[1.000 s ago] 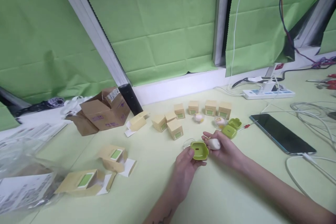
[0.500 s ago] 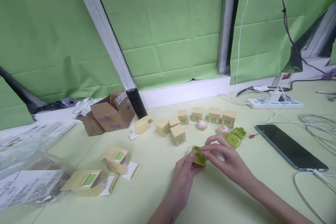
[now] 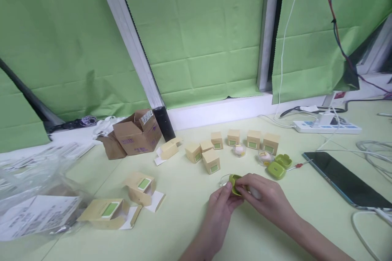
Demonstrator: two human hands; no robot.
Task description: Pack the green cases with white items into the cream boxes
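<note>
My left hand (image 3: 221, 202) grips a small olive-green case (image 3: 234, 184), its thumb pressed on the near side. My right hand (image 3: 265, 193) bends over the same case, thumb and fingertips closed at its right rim and partly inside. A smooth whitish thing (image 3: 255, 192) shows under the right fingers; I cannot tell whether it is held. A thin white loop (image 3: 225, 179) lies just behind the case. Beyond my right hand rests a second green case (image 3: 276, 170) with its flower-shaped lid (image 3: 283, 160) raised, beside a thin screwdriver-like tool with a red part (image 3: 299, 165).
Several small tan boxes (image 3: 211, 161) and two clear-wrapped pinkish items (image 3: 239, 150) stand behind my hands. Opened boxes (image 3: 102, 214), a plastic bag (image 3: 39, 212) and a brown carton (image 3: 139, 134) lie left. To the right are a phone (image 3: 346, 179), cables and a power strip (image 3: 327, 127).
My right fingers have closed in on the case, and its inside is more covered now. The case has tilted in my left hand. The whole view has shifted slightly.
</note>
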